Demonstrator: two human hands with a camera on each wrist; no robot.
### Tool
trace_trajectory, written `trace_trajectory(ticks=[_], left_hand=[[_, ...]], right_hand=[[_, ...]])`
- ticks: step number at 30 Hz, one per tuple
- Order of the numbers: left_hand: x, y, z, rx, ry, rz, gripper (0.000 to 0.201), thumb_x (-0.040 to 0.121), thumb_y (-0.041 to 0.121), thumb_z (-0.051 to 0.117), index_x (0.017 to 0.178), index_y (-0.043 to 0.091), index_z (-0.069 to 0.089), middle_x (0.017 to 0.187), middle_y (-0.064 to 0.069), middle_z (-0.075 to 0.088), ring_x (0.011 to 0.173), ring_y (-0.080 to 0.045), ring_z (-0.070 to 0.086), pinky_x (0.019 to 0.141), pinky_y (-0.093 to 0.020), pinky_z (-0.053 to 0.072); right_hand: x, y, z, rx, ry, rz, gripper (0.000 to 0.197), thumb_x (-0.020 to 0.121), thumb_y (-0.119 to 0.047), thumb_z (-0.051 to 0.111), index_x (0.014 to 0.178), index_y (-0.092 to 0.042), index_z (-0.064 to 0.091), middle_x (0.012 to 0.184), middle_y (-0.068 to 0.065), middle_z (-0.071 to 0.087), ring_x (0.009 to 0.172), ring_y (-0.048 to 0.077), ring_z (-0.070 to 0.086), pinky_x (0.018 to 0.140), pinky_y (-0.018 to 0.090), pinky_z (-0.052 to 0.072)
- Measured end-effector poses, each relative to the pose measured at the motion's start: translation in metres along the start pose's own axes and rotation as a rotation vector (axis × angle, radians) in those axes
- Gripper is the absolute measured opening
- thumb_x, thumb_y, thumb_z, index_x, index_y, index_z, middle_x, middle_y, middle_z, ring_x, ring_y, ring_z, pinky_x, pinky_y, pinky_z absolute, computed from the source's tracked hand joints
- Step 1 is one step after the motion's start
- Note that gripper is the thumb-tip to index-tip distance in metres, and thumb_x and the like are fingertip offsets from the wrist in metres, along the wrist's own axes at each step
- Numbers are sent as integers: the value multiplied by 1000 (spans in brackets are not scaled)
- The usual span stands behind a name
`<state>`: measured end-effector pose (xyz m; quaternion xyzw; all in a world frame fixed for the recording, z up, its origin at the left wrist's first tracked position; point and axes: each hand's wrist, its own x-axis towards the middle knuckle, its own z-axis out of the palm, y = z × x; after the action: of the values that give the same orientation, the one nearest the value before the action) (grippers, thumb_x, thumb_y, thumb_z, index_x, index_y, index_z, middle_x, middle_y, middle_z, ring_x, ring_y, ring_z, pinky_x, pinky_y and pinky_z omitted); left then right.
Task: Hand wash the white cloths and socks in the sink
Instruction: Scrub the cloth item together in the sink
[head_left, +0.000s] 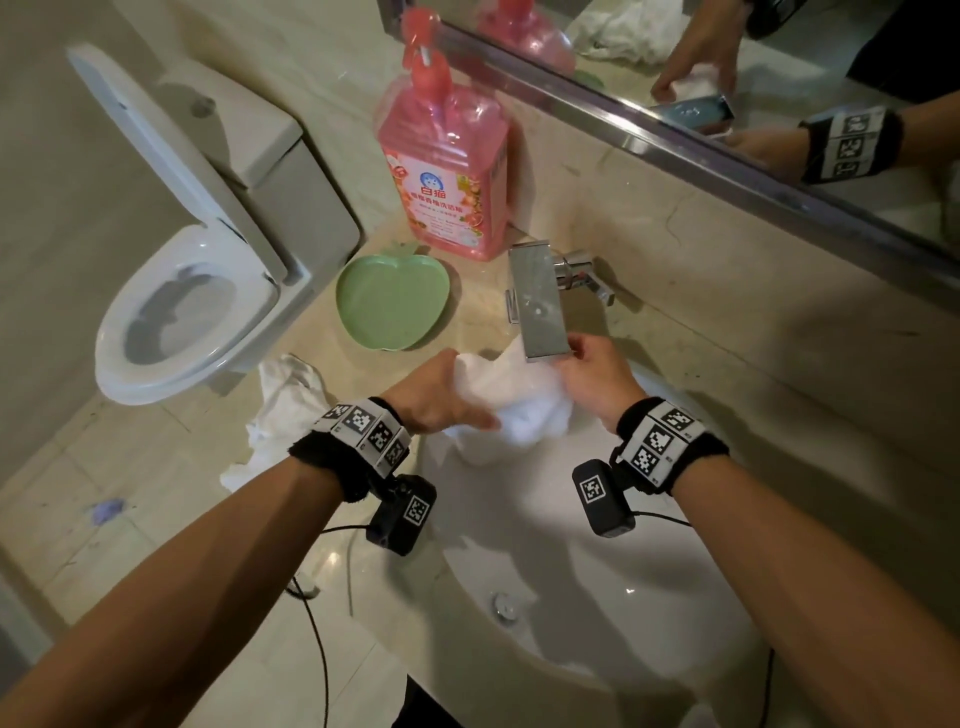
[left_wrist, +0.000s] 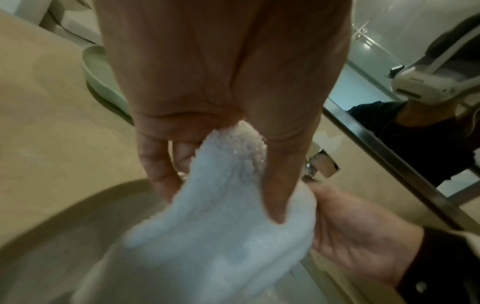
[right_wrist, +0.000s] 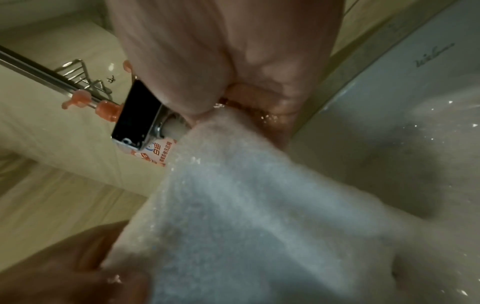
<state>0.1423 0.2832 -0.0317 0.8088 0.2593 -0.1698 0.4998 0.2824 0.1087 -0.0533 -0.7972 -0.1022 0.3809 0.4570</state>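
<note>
A wet white cloth (head_left: 511, 400) hangs bunched between both hands, just under the chrome tap (head_left: 537, 304) and over the white sink (head_left: 597, 597). My left hand (head_left: 441, 395) grips its left side; thumb and fingers pinch the cloth (left_wrist: 223, 185) in the left wrist view. My right hand (head_left: 592, 376) grips the right side, fingers curled into the cloth (right_wrist: 246, 195) close to the tap's spout (right_wrist: 137, 115). Another white cloth (head_left: 283, 410) lies crumpled on the counter, left of the sink.
A pink soap pump bottle (head_left: 444, 171) stands behind a green apple-shaped dish (head_left: 392, 301) on the beige counter. A toilet (head_left: 187, 291) with its lid up stands to the left. A mirror (head_left: 779, 78) runs along the back wall.
</note>
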Motion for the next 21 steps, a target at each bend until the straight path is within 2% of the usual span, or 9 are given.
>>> trace_trajectory(ticks=[2, 3, 6, 8, 10, 13, 16, 18, 21], left_hand=[[10, -2, 12, 120, -12, -33, 64, 75, 24, 82, 131, 14, 50, 116, -3, 65, 102, -20, 63, 89, -34, 53], [15, -2, 18, 130, -16, -17, 58, 81, 21, 76, 133, 16, 51, 119, -5, 64, 102, -21, 63, 86, -32, 53], [29, 3, 32, -24, -8, 32, 34, 86, 18, 64, 119, 27, 56, 109, -2, 68, 88, -13, 64, 71, -18, 49], [37, 9, 40, -153, 32, 38, 34, 82, 25, 61, 115, 24, 54, 109, -3, 69, 88, -13, 65, 74, -25, 52], [48, 17, 47, -295, 64, 59, 40, 82, 20, 63, 121, 22, 55, 112, -2, 69, 93, -14, 67, 76, -29, 56], [63, 27, 60, -439, 116, 70, 37, 84, 5, 72, 117, 19, 62, 107, 3, 71, 89, -8, 68, 69, -18, 54], [72, 34, 64, -440, 147, 27, 36, 86, 3, 72, 120, -3, 63, 115, -19, 69, 98, -26, 68, 82, -33, 58], [73, 34, 59, -239, 141, 2, 35, 91, 7, 67, 123, -4, 62, 122, -22, 66, 109, -33, 65, 95, -41, 53], [69, 30, 52, -31, 83, -43, 36, 93, 20, 64, 126, 6, 61, 119, -17, 66, 101, -38, 67, 84, -47, 57]], right_hand=[[1, 2, -5, -13, 32, 19, 34, 94, -48, 59, 98, -17, 72, 104, 17, 73, 89, 28, 68, 82, 50, 57], [-1, 1, -8, 7, 33, 22, 42, 93, -52, 59, 101, -13, 71, 107, 22, 71, 91, 33, 69, 85, 55, 55], [-3, 5, -21, 94, -74, 33, 38, 81, -46, 74, 109, -20, 70, 110, 13, 73, 104, 35, 69, 91, 56, 55], [-3, 12, -33, 27, -192, 62, 63, 68, -31, 85, 127, -21, 62, 118, 4, 72, 108, 26, 69, 93, 49, 56], [-3, 22, -41, -150, -223, 86, 81, 72, -18, 83, 144, -13, 47, 136, 5, 61, 120, 25, 61, 99, 45, 52], [-4, 34, -44, -271, -173, 65, 59, 85, -18, 70, 141, -18, 50, 133, 2, 62, 117, 24, 61, 93, 36, 52], [-3, 40, -49, -178, -90, 62, 40, 88, -28, 62, 127, -31, 56, 119, -1, 67, 109, 24, 64, 97, 44, 51], [-1, 41, -53, -84, -34, 41, 39, 90, -29, 64, 127, -32, 55, 118, 0, 67, 107, 24, 65, 97, 50, 52], [-2, 36, -49, 2, 40, -25, 32, 89, -28, 71, 118, -31, 60, 111, -2, 71, 102, 23, 68, 92, 45, 55]])
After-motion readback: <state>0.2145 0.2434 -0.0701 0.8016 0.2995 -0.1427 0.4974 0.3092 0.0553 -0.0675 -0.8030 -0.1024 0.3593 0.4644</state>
